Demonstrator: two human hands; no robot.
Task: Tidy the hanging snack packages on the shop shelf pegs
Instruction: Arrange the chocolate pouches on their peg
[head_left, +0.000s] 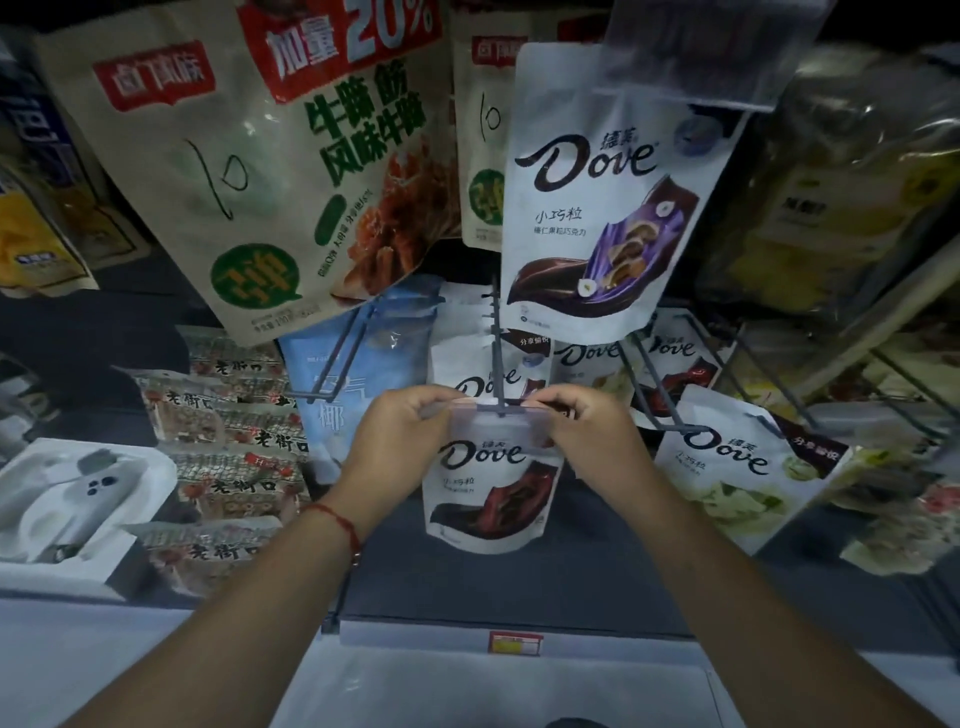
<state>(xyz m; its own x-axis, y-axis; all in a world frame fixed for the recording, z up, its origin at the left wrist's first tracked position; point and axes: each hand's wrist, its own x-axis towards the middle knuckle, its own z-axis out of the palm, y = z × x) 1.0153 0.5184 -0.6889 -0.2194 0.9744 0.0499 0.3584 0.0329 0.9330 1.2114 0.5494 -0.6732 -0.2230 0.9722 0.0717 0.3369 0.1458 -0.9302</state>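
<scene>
A white Dove chocolate pouch (491, 488) with a dark red picture hangs at the front end of a grey metal peg (496, 358). My left hand (402, 436) pinches its top left corner. My right hand (587, 431) pinches its top right corner, so both hands hold the pouch at the peg's tip. Behind it on the same peg hang more Dove pouches (483, 374). A larger Dove pouch (608, 197) with a purple picture hangs on a higher peg straight above.
A big beige snack bag (249, 171) hangs upper left, a blue pouch (353, 374) left of the peg. A Dove pouch with green picture (737, 473) hangs on the right peg. Stacked snack packs (234, 441) and a white box (72, 499) lie left. The shelf edge (514, 642) carries a price tag.
</scene>
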